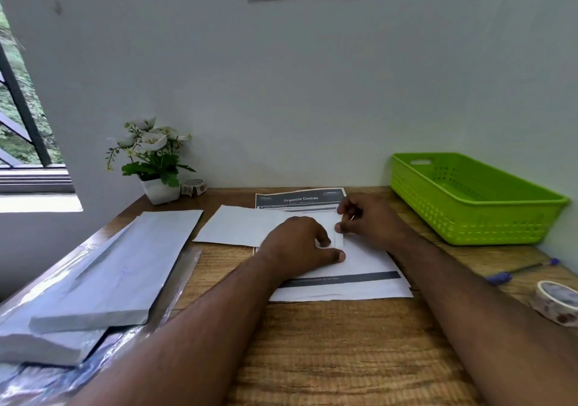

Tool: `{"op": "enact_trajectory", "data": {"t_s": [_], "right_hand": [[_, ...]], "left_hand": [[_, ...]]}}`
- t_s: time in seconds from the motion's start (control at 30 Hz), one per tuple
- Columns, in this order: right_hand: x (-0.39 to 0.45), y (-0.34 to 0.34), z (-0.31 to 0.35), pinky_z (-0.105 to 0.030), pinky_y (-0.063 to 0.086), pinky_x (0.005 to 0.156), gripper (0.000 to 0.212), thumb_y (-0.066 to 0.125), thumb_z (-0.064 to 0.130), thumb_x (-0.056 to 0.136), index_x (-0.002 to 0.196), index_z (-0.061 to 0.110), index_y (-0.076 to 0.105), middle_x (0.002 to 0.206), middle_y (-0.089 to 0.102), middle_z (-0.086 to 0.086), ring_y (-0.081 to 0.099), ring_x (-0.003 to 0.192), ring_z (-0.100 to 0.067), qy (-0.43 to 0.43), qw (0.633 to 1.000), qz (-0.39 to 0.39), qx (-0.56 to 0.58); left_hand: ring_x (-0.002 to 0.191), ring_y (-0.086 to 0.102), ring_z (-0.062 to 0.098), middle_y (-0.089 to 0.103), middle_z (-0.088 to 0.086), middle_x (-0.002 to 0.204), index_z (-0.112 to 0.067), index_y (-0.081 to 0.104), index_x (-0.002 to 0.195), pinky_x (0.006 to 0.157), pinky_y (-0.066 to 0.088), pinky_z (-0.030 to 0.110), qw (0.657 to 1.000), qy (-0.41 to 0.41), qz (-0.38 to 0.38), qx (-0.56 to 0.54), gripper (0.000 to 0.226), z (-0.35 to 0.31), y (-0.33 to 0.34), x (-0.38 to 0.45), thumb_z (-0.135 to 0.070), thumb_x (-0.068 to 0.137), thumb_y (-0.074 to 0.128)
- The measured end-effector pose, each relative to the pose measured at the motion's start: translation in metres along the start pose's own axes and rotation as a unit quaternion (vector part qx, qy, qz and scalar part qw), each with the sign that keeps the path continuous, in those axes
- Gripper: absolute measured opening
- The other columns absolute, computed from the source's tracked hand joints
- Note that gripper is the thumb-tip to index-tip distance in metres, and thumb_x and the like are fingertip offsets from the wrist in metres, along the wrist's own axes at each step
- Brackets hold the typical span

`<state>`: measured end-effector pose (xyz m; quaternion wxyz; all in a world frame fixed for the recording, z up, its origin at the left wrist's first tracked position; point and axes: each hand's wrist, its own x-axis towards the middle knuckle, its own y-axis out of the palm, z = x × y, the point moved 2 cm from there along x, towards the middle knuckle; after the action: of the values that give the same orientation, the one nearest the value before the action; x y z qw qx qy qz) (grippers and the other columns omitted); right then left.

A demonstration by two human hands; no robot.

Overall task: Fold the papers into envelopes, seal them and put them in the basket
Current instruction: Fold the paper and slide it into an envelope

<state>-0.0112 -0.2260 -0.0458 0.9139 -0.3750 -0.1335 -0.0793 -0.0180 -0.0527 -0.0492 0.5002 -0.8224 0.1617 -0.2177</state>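
Note:
A white sheet of paper (247, 225) lies in the middle of the wooden table, on top of a printed sheet (341, 290). My left hand (297, 244) presses down on the paper with its fingers and thumb near a narrow folded strip (338, 240). My right hand (364, 219) pinches the far end of that strip between thumb and fingertips. The green plastic basket (469, 218) stands at the far right against the wall, with nothing visible inside.
Stacks of white paper (103, 280) on clear plastic wrap lie at the left. A potted white flower (153, 161) and a tape roll (194, 186) stand at the back. Another tape roll (558, 302) and a purple pen (519, 271) lie at the right.

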Motion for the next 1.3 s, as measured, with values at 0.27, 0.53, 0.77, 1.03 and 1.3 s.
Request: {"op": "enact_trajectory", "data": {"t_s": [0.27, 0.53, 0.77, 1.03, 1.3], "right_hand": [[0.008, 0.002, -0.023, -0.036, 0.052, 0.082, 0.013, 0.068, 0.026, 0.073, 0.071, 0.038, 0.071, 0.083, 0.072, 0.014, 0.065, 0.083, -0.005, -0.054, 0.993, 0.068, -0.085], [0.006, 0.004, -0.01, -0.042, 0.048, 0.09, 0.025, 0.073, 0.048, 0.068, 0.089, 0.035, 0.072, 0.096, 0.071, 0.019, 0.063, 0.097, -0.006, -0.128, 0.985, 0.018, -0.112], [0.0, 0.003, 0.006, -0.022, 0.045, 0.084, 0.036, 0.083, 0.017, 0.071, 0.105, 0.017, 0.073, 0.104, 0.071, 0.002, 0.063, 0.094, -0.011, -0.181, 0.979, 0.0, -0.098], [0.001, 0.012, 0.028, -0.021, 0.047, 0.069, 0.01, 0.071, 0.019, 0.083, 0.089, 0.012, 0.077, 0.081, 0.073, 0.001, 0.063, 0.069, -0.004, -0.222, 0.97, -0.1, -0.019], [0.0, -0.04, 0.014, -0.018, 0.047, 0.043, 0.013, 0.061, 0.003, 0.089, 0.08, 0.01, 0.067, 0.066, 0.07, -0.002, 0.06, 0.049, -0.008, 0.075, 0.88, -0.143, 0.447]], "left_hand": [[0.113, 0.059, 0.021, 0.064, -0.002, 0.126, -0.041, 0.049, 0.136, 0.092, 0.048, 0.036, 0.986, 0.107, -0.011, 0.124, 0.038, -0.012, -0.004, 0.001, -0.035, 0.1, 0.041], [0.112, 0.06, 0.025, 0.065, 0.003, 0.124, -0.024, 0.056, 0.13, 0.091, 0.048, 0.039, 0.981, 0.11, -0.134, 0.089, 0.036, -0.008, -0.015, 0.002, -0.012, 0.098, 0.044], [0.103, 0.062, 0.028, 0.068, 0.009, 0.116, -0.014, 0.061, 0.125, 0.083, 0.049, 0.036, 0.952, 0.123, -0.277, 0.039, 0.037, 0.0, -0.029, -0.001, 0.001, 0.092, 0.051], [0.107, 0.064, 0.031, 0.069, 0.013, 0.112, -0.006, 0.066, 0.117, 0.097, 0.049, 0.047, 0.902, 0.22, -0.364, 0.075, 0.038, -0.001, -0.032, -0.001, 0.008, 0.082, 0.064], [0.148, 0.013, 0.029, 0.026, 0.003, 0.158, -0.028, 0.039, 0.145, 0.112, -0.001, 0.065, 0.895, 0.124, -0.361, 0.229, 0.051, 0.007, -0.039, -0.003, -0.043, 0.096, 0.037]]}}
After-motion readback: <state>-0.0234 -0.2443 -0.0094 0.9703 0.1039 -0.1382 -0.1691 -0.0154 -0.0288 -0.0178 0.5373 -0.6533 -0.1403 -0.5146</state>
